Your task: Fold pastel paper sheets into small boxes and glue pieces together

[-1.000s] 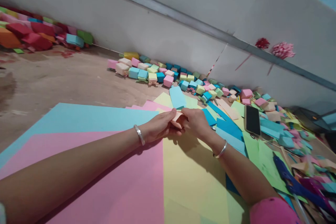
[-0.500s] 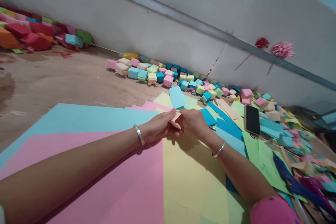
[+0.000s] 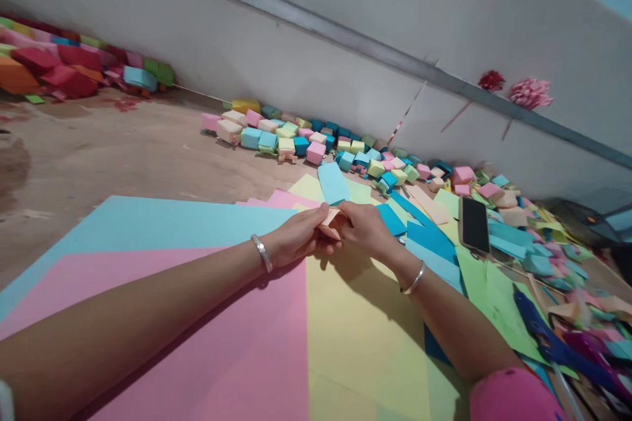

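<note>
Between my two hands is a small folded piece of peach paper (image 3: 332, 226), open like a box at the side facing right. My left hand (image 3: 299, 235) is closed around its left side, thumb on top. The fingers of my right hand (image 3: 366, 229) pinch its right edge, and some fingertips are hidden in or behind the fold. Under my hands lie large sheets of pink paper (image 3: 212, 329), yellow paper (image 3: 365, 342) and light blue paper (image 3: 162, 220). Just beyond my hands rests a light blue paper strip (image 3: 333, 184).
Rows of small folded paper boxes (image 3: 316, 152) line the wall. Bigger red and orange paper boxes (image 3: 69, 72) lie at far left. To the right are a phone (image 3: 474, 225), a blue glue gun (image 3: 548, 335), paper scraps (image 3: 543, 256) and purple-handled scissors (image 3: 587, 348). Paper flowers (image 3: 530, 93) lean higher up.
My right fingers have shifted slightly on the peach paper, and its opening shows a little more. Both hands stay in nearly the same place; nothing else has moved.
</note>
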`<state>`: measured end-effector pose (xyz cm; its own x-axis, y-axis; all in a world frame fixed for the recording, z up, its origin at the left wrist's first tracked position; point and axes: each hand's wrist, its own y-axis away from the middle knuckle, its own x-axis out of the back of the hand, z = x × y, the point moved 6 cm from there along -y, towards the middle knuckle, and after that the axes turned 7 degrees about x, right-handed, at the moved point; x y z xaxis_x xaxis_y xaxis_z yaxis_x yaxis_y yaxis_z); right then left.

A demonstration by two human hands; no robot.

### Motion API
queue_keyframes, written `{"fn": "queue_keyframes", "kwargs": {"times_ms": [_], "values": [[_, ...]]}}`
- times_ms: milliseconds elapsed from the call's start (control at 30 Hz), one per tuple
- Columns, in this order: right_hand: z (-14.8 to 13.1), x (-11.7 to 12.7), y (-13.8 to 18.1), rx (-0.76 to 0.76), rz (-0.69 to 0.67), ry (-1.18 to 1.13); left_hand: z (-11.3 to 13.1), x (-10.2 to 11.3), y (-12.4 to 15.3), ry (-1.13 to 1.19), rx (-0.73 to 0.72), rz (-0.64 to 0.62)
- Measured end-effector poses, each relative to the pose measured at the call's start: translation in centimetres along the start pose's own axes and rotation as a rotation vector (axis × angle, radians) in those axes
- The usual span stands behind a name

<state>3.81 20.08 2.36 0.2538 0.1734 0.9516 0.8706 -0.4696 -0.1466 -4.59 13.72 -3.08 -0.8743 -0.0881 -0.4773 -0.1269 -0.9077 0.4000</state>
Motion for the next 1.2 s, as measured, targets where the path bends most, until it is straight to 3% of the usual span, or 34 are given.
{"fn": "queue_keyframes", "kwargs": {"times_ms": [233,400,567,633,800,1000,1200], "values": [[0.5,-0.3,-0.2,-0.064,0.007,0.037,0.2,0.1,0.1,0.008,-0.048,0.024],[0.2,-0.1,-0.1,-0.048,-0.006,0.11,0.0,-0.2,0.1,-0.033,-0.003,-0.031],[0.3,1.0,-0.1,0.024,0.04,0.01,0.8,0.5,-0.1,0.009,-0.017,-0.012],[0.3,2.0,-0.1,0.087,0.165,0.003,1.1,0.9,-0.3,0.072,0.019,-0.025],[-1.4,3.7,0.4,0.463,0.386,0.111,1.8,0.9,-0.3,0.156,0.083,-0.134],[-2.4,4.2,0.7,0.533,0.415,0.117,1.4,0.6,-0.3,0.157,0.145,-0.222],[-3.1,3.0,0.6,0.542,0.353,0.03,1.1,0.2,-0.4,0.244,0.063,-0.182]]}}
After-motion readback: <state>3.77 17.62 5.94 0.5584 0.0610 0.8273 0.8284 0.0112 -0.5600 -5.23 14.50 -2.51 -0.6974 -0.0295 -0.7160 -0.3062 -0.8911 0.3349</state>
